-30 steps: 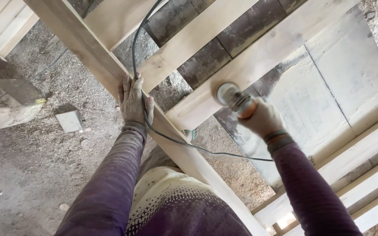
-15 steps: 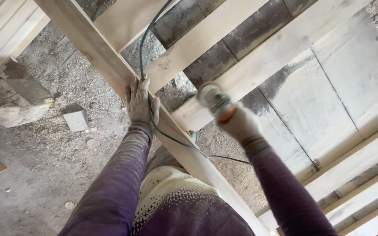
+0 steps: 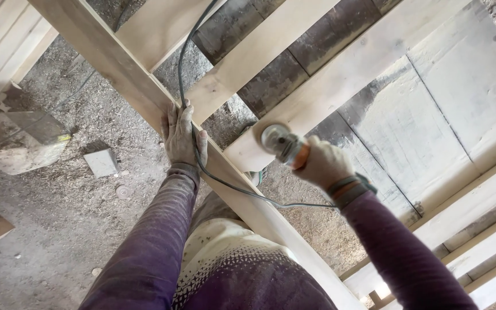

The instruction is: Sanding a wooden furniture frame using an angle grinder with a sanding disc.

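I am looking down on a wooden frame [image 3: 116, 69] of pale rails lying across the dusty, sawdust-strewn floor [image 3: 47, 229]. My right hand [image 3: 322, 163] is wrapped shut around the body of an angle grinder [image 3: 285, 143], whose round disc sits on the near end of a cross rail [image 3: 340, 74], right where that rail meets the long diagonal rail. My left hand [image 3: 183, 138] lies flat on that long rail, fingers [image 3: 173, 115] stretched out and pressing down, with the grinder's black cable [image 3: 188, 69] running under the palm and looping back to the tool.

I judge the step in hand to be sanding the end of the cross rail at the joint. The next move calls for a steady, level disc, the frame kept braced and the cable held off the wheel.

The joint corner hems the disc on the left. Open room lies up-right along the rail. A small grey block [image 3: 101, 162] and scrap boards [image 3: 15, 138] lie well apart, left.
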